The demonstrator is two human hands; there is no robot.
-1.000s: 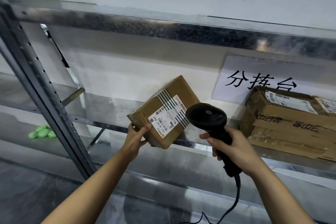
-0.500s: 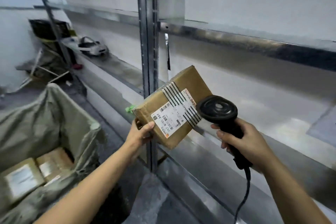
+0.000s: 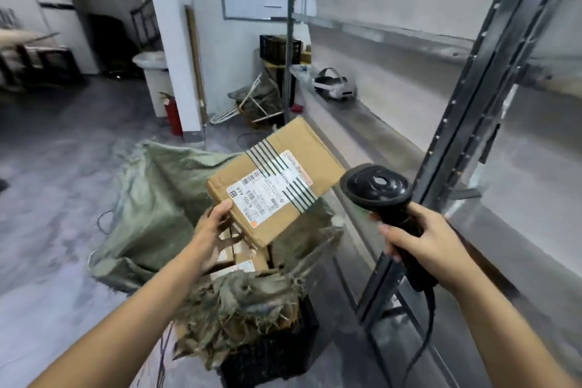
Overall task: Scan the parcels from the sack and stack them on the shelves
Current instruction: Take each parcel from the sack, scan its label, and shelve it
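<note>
My left hand point(image 3: 214, 231) grips the near corner of a brown cardboard parcel point(image 3: 296, 151), thumb on its white shipping label point(image 3: 267, 190), holding it tilted above the sack. My right hand point(image 3: 422, 241) is wrapped round the handle of a black barcode scanner point(image 3: 376, 187), whose head sits just right of the parcel. Below them the green woven sack point(image 3: 157, 198) lies open, with more parcels point(image 3: 239, 261) showing inside. The metal shelves point(image 3: 393, 142) run along the right.
A black crate point(image 3: 274, 353) stands under the sack's frayed mouth. A dark shelf upright point(image 3: 466, 110) rises right of the scanner. A white headset point(image 3: 335, 86) lies far along the shelf. A red fire extinguisher point(image 3: 173, 116) stands by a white pillar.
The view has swung left from the shelf face to the sack and the room. Both hands keep the parcel and the scanner, which now hang over the open sack.
</note>
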